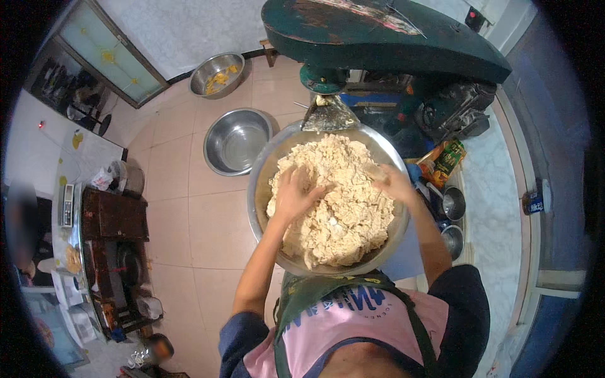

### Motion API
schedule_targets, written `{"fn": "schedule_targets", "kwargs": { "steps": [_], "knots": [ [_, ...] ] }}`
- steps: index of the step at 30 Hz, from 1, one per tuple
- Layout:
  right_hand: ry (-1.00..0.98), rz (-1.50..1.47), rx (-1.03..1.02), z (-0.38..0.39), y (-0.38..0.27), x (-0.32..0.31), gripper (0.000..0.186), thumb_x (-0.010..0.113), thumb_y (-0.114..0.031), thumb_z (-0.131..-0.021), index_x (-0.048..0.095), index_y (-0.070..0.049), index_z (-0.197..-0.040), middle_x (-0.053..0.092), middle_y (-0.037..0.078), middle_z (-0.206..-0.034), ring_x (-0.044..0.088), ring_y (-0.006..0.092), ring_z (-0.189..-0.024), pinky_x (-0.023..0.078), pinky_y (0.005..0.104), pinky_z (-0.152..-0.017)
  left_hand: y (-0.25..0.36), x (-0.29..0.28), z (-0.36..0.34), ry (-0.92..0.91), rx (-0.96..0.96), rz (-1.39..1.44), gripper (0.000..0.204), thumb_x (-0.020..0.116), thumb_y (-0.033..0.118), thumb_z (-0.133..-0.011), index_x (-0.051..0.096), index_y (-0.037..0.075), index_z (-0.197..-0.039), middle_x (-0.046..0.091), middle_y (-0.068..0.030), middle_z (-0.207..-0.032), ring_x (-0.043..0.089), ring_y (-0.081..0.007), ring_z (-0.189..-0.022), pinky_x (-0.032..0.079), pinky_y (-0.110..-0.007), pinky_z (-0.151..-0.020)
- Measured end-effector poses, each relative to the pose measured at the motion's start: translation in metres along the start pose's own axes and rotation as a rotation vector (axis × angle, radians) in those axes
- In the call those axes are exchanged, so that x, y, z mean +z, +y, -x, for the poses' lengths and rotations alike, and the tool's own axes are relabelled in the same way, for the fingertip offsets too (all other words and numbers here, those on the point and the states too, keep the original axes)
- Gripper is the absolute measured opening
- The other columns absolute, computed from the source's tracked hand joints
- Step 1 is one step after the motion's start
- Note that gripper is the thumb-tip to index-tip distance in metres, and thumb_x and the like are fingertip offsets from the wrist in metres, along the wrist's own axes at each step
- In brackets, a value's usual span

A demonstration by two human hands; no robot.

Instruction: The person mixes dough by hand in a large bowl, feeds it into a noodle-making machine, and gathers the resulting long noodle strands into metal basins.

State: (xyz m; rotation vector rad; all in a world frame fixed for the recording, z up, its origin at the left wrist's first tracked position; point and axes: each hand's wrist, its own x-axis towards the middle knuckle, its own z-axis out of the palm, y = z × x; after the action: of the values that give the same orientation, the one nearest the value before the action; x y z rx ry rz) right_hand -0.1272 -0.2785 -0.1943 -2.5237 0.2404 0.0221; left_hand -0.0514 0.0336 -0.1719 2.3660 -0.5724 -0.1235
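A wide metal mixing bowl (257, 214) in front of me holds a large heap of pale, crumbly dough (337, 217). My left hand (295, 196) lies on the left side of the dough with its fingers spread, the thumb pointing right. On the right side, near the rim, my right hand (394, 184) reaches into the dough with fingers apart; the fingertips are partly lost in it. At the bowl's far edge, a flat dough-smeared metal paddle (329, 115) hangs down from a green mixing machine (372, 38).
An empty metal basin (237, 142) stands on the tiled floor to the left. Beyond it, another basin (217, 75) contains yellow pieces. Small metal bowls (452, 203) and a colourful packet (443, 160) lie at right. A dark wooden cabinet (115, 215) stands far left.
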Motion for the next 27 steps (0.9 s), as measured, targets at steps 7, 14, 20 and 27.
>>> {"fn": "schedule_targets", "kwargs": {
  "steps": [7, 14, 20, 27],
  "knots": [
    [0.029, 0.087, -0.282, 0.064, -0.034, 0.02, 0.024, 0.071, -0.024, -0.077, 0.07, -0.003, -0.088, 0.053, 0.014, -0.126, 0.043, 0.0319, -0.121, 0.027, 0.0509, -0.104, 0.033, 0.064, -0.107, -0.399, -0.037, -0.356, 0.103, 0.055, 0.082, -0.06, 0.029, 0.026, -0.143, 0.021, -0.0194, -0.149, 0.021, -0.0449, -0.135, 0.021, -0.061, -0.106],
    [0.13, -0.109, -0.26, 0.051, -0.044, 0.006, 0.045, 0.082, -0.03, -0.063, 0.068, -0.001, -0.094, 0.051, 0.011, -0.132, 0.04, 0.0285, -0.128, 0.02, 0.0482, -0.111, 0.016, 0.047, -0.081, -0.26, 0.191, -0.026, 0.053, 0.07, 0.038, -0.065, 0.058, 0.019, -0.114, 0.067, -0.011, -0.081, 0.064, -0.0302, -0.084, 0.051, -0.039, -0.075],
    [-0.353, 0.201, -0.511, 0.031, -0.076, 0.041, 0.056, 0.081, -0.049, -0.056, 0.07, -0.008, -0.092, 0.043, 0.016, -0.137, 0.02, 0.036, -0.136, 0.01, 0.0559, -0.112, 0.05, -0.018, 0.033, -0.641, 0.308, -0.508, 0.093, 0.071, 0.06, -0.066, 0.031, 0.026, -0.142, 0.02, -0.0132, -0.15, 0.013, -0.0446, -0.136, 0.019, -0.063, -0.107],
    [-0.262, 0.068, -0.61, 0.052, -0.101, 0.039, 0.043, 0.082, -0.031, -0.06, 0.066, -0.001, -0.085, 0.046, 0.023, -0.13, 0.031, 0.0381, -0.128, 0.028, 0.0486, -0.105, -0.008, 0.034, 0.053, -0.235, 0.456, -0.312, 0.054, 0.066, 0.017, -0.072, 0.047, 0.024, -0.122, 0.037, -0.0129, -0.138, 0.025, -0.0488, -0.131, 0.056, -0.042, -0.077]
  ]
}}
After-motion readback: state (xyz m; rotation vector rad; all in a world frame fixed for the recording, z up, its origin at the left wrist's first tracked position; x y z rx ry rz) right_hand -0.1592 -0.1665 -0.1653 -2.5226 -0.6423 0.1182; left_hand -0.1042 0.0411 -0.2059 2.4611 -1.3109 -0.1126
